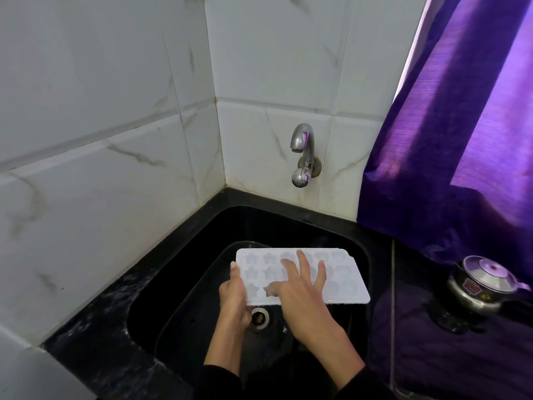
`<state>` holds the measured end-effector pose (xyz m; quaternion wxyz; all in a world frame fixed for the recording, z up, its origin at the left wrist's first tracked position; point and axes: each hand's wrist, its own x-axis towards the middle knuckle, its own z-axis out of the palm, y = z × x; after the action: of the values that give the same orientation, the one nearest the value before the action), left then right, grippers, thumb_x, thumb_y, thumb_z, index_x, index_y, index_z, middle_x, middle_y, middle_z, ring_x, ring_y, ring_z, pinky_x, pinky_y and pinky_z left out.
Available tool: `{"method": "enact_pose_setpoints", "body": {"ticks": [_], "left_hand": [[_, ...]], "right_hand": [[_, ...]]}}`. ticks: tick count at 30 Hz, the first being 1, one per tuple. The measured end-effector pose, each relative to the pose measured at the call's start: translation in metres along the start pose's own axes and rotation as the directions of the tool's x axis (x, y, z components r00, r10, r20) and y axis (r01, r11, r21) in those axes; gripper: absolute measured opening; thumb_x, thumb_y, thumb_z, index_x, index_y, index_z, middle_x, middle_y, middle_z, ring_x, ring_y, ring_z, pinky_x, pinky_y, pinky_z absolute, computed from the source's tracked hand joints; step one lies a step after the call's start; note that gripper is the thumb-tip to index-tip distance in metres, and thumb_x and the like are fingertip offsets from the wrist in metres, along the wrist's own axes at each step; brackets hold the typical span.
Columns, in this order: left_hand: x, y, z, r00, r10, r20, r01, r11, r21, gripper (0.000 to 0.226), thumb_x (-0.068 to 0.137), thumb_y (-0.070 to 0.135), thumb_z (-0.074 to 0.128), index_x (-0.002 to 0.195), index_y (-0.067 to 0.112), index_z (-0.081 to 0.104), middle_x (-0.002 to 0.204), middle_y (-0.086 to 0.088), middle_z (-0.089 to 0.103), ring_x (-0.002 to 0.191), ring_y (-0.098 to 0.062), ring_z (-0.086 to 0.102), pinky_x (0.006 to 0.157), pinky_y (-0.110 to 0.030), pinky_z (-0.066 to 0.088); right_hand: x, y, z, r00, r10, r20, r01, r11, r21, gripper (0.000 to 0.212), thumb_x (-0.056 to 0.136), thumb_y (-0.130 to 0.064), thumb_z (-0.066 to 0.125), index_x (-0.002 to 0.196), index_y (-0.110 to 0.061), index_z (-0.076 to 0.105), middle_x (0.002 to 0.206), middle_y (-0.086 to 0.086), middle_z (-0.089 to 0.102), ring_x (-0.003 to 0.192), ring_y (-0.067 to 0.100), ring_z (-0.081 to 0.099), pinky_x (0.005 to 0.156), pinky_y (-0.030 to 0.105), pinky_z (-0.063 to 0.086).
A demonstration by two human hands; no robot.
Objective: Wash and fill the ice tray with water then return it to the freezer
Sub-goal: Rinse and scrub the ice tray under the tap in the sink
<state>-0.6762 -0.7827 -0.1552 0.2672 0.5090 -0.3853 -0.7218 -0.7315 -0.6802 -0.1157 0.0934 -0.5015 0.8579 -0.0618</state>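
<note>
The right hand (300,295) lies on top of the tray (340,287) with its fingers (303,262) straight and spread, their tips resting among the moulded cells. The left hand (235,295) grips the tray's left end: the thumb lies along the top edge, and the other fingers curl under the tray, mostly hidden. Both forearms come up from the bottom of the view, with dark sleeves at the wrists.

The tray is white, with star-shaped cells showing on its left side; the cells on the right are too pale to make out. It is held roughly level, face up, over the sink (288,226), above the drain (259,317), which shows just below the tray's near edge.

The sink is black and sits in a black bench (95,321) in the corner of two tiled walls (101,111). A metal tap (302,151) comes out of the rear wall above the sink, well apart from the tray; no water can be seen running. To the right hangs a purple curtain (461,125), and under it on the bench stands a steel pot (481,287) with a lid.
</note>
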Motion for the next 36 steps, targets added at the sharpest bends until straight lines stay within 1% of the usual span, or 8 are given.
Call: {"method": "enact_pose_setpoints", "body": {"ticks": [4, 7, 14, 18, 25, 30, 33, 36], "left_hand": [[0.0, 0.001, -0.001, 1.0, -0.001, 0.004, 0.001, 1.0, -0.006, 0.041, 0.101, 0.041, 0.035, 0.08, 0.012, 0.056, 0.078, -0.012, 0.066, 0.071, -0.028, 0.065, 0.06, -0.037, 0.053], [0.002, 0.0, -0.001, 1.0, 0.002, 0.007, -0.002, 1.0, -0.007, 0.042, 0.101, 0.041, 0.036, 0.082, 0.01, 0.057, 0.079, -0.012, 0.067, 0.071, -0.029, 0.066, 0.059, -0.036, 0.052], [-0.001, 0.002, 0.001, 1.0, -0.002, -0.005, 0.002, 1.0, -0.016, 0.04, 0.1, 0.041, 0.036, 0.079, 0.013, 0.054, 0.077, -0.011, 0.066, 0.069, -0.026, 0.065, 0.059, -0.036, 0.053], [-0.001, 0.002, 0.002, 1.0, -0.011, 0.003, 0.011, 1.0, -0.016, 0.039, 0.1, 0.042, 0.036, 0.08, 0.014, 0.055, 0.078, -0.01, 0.066, 0.07, -0.027, 0.065, 0.059, -0.036, 0.053], [0.001, 0.0, 0.0, 0.999, -0.035, 0.023, 0.036, 0.999, -0.02, 0.04, 0.101, 0.042, 0.036, 0.083, 0.012, 0.056, 0.081, -0.011, 0.068, 0.073, -0.028, 0.067, 0.064, -0.037, 0.056], [0.002, 0.0, -0.001, 0.999, -0.021, 0.036, 0.022, 0.999, -0.033, 0.04, 0.101, 0.04, 0.034, 0.084, 0.012, 0.057, 0.083, -0.013, 0.068, 0.075, -0.028, 0.067, 0.064, -0.038, 0.056], [0.002, -0.001, -0.001, 0.999, -0.013, 0.031, 0.014, 0.999, -0.036, 0.039, 0.101, 0.04, 0.034, 0.083, 0.014, 0.056, 0.086, -0.014, 0.067, 0.077, -0.029, 0.067, 0.063, -0.038, 0.055], [0.002, -0.001, -0.001, 1.0, -0.012, 0.027, 0.013, 0.999, -0.033, 0.037, 0.1, 0.041, 0.037, 0.082, 0.014, 0.054, 0.085, -0.012, 0.066, 0.08, -0.029, 0.067, 0.07, -0.039, 0.056]], "right_hand": [[0.001, 0.001, 0.001, 1.0, 0.02, 0.008, -0.02, 1.0, 0.014, 0.056, 0.084, 0.001, 0.064, 0.129, -0.032, 0.054, 0.16, 0.01, -0.001, 0.143, 0.036, -0.025, 0.112, 0.06, -0.017], [0.001, -0.001, 0.002, 1.0, 0.012, 0.006, -0.013, 1.0, 0.014, 0.054, 0.085, -0.002, 0.065, 0.13, -0.028, 0.053, 0.16, 0.01, -0.003, 0.143, 0.036, -0.026, 0.112, 0.06, -0.017], [-0.001, 0.0, -0.003, 1.0, -0.003, -0.015, 0.003, 1.0, 0.0, 0.054, 0.085, 0.004, 0.06, 0.128, -0.028, 0.057, 0.159, 0.01, 0.002, 0.144, 0.035, -0.023, 0.112, 0.06, -0.016], [-0.001, -0.001, -0.004, 0.999, 0.002, -0.033, -0.002, 1.0, -0.004, 0.05, 0.087, 0.004, 0.059, 0.128, -0.025, 0.058, 0.16, 0.01, 0.002, 0.145, 0.035, -0.022, 0.112, 0.061, -0.015], [-0.001, 0.0, -0.003, 0.999, 0.001, -0.036, 0.001, 0.999, 0.036, 0.048, 0.085, 0.005, 0.059, 0.122, -0.027, 0.061, 0.158, 0.008, 0.008, 0.146, 0.032, -0.018, 0.113, 0.058, -0.015], [0.004, -0.003, -0.006, 0.991, -0.023, -0.131, 0.038, 0.993, 0.114, 0.056, 0.079, 0.013, 0.055, 0.119, -0.026, 0.048, 0.155, 0.003, 0.011, 0.146, 0.026, -0.017, 0.114, 0.052, -0.014], [0.007, -0.01, -0.007, 0.991, -0.08, -0.104, 0.092, 0.989, 0.117, 0.054, 0.081, 0.009, 0.058, 0.12, -0.028, 0.052, 0.157, 0.004, 0.006, 0.146, 0.027, -0.02, 0.113, 0.051, -0.015], [0.01, -0.018, -0.003, 0.995, -0.093, -0.035, 0.095, 0.993, 0.065, 0.045, 0.091, -0.004, 0.056, 0.128, -0.029, 0.056, 0.161, 0.005, -0.003, 0.145, 0.03, -0.022, 0.114, 0.054, -0.015]]}}
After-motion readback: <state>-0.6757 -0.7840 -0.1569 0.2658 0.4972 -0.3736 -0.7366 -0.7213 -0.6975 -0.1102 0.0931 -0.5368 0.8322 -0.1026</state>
